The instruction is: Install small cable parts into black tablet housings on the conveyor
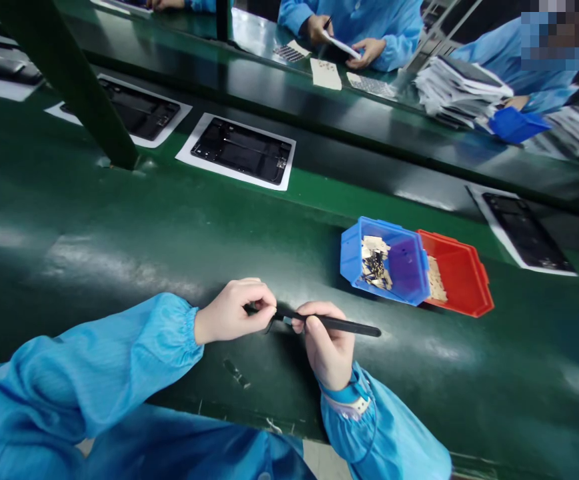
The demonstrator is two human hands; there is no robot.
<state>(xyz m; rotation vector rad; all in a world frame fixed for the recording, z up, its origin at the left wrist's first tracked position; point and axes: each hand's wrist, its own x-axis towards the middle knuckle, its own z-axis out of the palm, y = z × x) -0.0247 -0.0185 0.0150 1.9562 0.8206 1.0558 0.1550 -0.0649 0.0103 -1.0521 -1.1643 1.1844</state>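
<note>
My right hand (330,348) grips black tweezers (352,327) like a pen, their tips pointing left at my other hand. The fingers of my left hand (235,310) are closed in a pinch at those tips, on a small thin dark part (269,325) mostly hidden by the fingers. Both hands are just above the green bench. To the right of them stands a blue bin (409,267) with small cream and dark metallic pieces (377,263). Against it is a red bin (464,280) holding cream pieces (436,280).
Opened black tablet-like devices lie on white sheets, one (242,150) ahead and another (527,230) at right. A green post (77,87) rises at left. Across the bench, a person in blue (354,27) holds a white-backed device; stacked papers (459,90) lie nearby.
</note>
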